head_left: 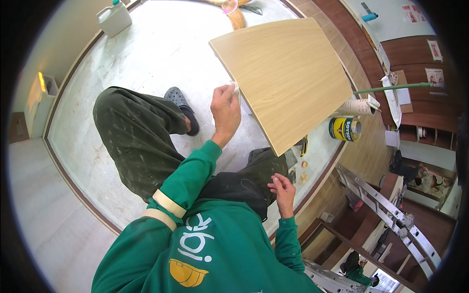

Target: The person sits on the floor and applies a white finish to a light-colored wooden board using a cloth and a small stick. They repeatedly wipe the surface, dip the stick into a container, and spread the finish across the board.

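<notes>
A pale wood-grain board (288, 78) lies raised in front of me, tilted in view. My left hand (226, 113) is at its left edge, fingers closed on a small white piece (236, 90) that touches the edge; too little of it shows to tell its kind. Two cream-coloured bands (165, 207) circle my left sleeve. My right hand (283, 193) hovers over my right thigh, near the board's closest corner, its fingers loosely bent and apart with nothing visible in them.
On the right stand an open tin (345, 129) and a pale roll (359, 107). Small tools lie beneath the board's near corner. A white jug (114, 19) is at the far left, a broom (236, 18) beyond the board. A ladder (391, 215) leans at lower right.
</notes>
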The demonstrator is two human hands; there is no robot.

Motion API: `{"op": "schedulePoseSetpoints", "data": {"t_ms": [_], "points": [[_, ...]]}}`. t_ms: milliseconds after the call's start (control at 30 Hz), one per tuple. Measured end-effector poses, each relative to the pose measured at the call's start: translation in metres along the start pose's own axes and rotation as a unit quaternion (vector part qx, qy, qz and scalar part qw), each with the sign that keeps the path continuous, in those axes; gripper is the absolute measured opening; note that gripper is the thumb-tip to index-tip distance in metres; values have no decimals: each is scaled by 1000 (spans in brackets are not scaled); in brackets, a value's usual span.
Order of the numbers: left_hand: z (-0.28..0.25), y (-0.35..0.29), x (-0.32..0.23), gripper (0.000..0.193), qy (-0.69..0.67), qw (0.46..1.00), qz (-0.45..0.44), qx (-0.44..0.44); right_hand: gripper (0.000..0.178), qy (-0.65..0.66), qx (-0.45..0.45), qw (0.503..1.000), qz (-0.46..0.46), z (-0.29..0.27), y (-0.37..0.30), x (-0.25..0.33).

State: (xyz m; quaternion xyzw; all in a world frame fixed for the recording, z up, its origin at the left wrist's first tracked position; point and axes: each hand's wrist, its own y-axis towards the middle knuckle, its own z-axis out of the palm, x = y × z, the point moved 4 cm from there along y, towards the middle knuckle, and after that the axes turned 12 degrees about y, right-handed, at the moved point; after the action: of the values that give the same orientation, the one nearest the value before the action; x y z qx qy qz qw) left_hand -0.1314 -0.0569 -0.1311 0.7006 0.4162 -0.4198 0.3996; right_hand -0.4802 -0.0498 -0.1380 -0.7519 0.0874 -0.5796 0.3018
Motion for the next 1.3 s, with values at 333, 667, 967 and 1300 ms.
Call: {"op": "schedulePoseSetpoints", "data": {"t_ms": [333, 667, 967, 1300], "points": [[0, 16, 3, 24, -7, 1000, -3, -7, 34, 2, -3, 1000, 6, -2, 0, -2], [1, 16, 5, 23, 28, 1000, -4, -1, 35, 7, 8, 1000, 4, 3, 5, -2], [2, 21, 5, 23, 48, 998, -16, 25, 34, 14, -5, 1000, 16, 5, 5, -10], [1, 59, 15, 25, 32, 999, -21, -15, 33, 10, -9, 1000, 16, 0, 3, -13]]}}
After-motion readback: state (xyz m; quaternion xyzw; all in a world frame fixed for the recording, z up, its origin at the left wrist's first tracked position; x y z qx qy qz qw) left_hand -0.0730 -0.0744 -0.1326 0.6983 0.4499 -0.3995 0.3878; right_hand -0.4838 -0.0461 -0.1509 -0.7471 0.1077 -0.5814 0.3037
